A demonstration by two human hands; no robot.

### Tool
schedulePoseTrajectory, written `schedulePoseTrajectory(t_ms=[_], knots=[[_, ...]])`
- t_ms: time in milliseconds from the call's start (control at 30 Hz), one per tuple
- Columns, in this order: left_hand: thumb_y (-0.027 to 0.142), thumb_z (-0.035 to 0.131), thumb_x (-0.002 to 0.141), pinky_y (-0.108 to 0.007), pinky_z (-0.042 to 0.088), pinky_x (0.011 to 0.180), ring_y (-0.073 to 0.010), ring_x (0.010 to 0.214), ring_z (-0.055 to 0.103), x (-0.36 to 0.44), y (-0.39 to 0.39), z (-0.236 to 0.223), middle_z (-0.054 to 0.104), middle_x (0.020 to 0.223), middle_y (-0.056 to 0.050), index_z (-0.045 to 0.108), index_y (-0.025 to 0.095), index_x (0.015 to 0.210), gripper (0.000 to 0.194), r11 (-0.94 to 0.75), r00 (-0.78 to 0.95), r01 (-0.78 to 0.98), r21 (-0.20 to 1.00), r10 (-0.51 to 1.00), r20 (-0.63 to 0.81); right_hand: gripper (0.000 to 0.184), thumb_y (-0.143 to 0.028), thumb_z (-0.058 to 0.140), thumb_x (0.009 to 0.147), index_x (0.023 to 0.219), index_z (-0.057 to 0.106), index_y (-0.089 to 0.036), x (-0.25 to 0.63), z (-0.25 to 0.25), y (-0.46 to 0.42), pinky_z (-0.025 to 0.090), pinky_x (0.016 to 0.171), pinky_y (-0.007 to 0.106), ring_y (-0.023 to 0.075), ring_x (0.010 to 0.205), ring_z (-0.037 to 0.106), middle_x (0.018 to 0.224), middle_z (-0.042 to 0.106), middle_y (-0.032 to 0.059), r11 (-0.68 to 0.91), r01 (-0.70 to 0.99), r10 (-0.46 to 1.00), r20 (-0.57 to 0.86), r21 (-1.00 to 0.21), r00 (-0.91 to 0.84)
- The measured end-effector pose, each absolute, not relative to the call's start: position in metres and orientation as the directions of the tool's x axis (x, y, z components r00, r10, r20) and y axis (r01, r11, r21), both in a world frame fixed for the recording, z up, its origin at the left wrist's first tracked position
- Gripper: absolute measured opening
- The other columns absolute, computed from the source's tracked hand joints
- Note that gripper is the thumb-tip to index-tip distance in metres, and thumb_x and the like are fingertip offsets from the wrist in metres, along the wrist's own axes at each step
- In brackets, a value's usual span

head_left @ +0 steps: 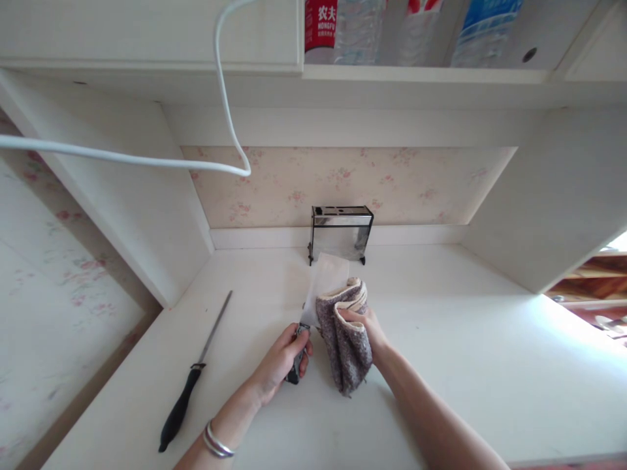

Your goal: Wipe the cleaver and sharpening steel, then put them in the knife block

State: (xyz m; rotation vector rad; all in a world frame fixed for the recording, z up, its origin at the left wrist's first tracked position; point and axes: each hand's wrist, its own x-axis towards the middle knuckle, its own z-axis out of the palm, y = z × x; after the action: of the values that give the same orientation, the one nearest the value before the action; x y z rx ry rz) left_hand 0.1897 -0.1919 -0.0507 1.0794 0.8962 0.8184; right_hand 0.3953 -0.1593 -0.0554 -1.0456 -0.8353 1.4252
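My left hand [290, 356] is closed around the dark handle of a kitchen cleaver [327, 273], whose broad pale blade points up and away from me. In my right hand [369, 333] is a folded grey-brown towel [345, 349] with a cream underside. The towel lies over the right part of the blade and hides some of it; whether it presses on the metal I cannot tell. Left of my left hand, a sharpening steel [193, 378] with a black handle rests on the white tabletop [426, 378].
Against the back wall stands a metal knife rack [341, 219] with a black frame, just beyond the blade. A white cable [230, 117] hangs across the upper left. Several water bottles [360, 32] are on the shelf above. White side panels [533, 189] bound the surface.
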Motion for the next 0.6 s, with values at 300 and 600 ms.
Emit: schedulePoseTrajectory(t_ms=[300,600], knots=[[0.052,0.048,0.088,-0.019,0.032,0.041,-0.0041,0.042,0.038,0.187,-0.192,-0.054,0.041,0.062,0.008,0.041,0.02,0.081,0.034,0.168,0.448,-0.001,0.986,0.881,-0.15,0.045,-0.028,0.078,0.062,0.104,0.067,-0.015,0.411,-0.053,-0.152,0.055,0.069,0.034,0.0254,0.078,0.069,0.094,0.072,0.0085,-0.051,-0.448,0.983,-0.124,-0.893,0.136],[0.054,0.049,0.087,-0.018,0.03,0.041,-0.0051,0.042,0.036,0.185,-0.195,-0.05,0.04,0.059,0.008,0.041,0.021,0.084,0.034,0.186,0.522,0.068,0.98,0.831,-0.194,0.041,-0.033,0.076,0.066,0.103,0.068,-0.018,0.438,-0.057,-0.14,0.056,0.074,0.035,0.0253,0.084,0.069,0.093,0.073,0.0063,0.066,-0.525,0.963,-0.083,-0.849,0.255]])
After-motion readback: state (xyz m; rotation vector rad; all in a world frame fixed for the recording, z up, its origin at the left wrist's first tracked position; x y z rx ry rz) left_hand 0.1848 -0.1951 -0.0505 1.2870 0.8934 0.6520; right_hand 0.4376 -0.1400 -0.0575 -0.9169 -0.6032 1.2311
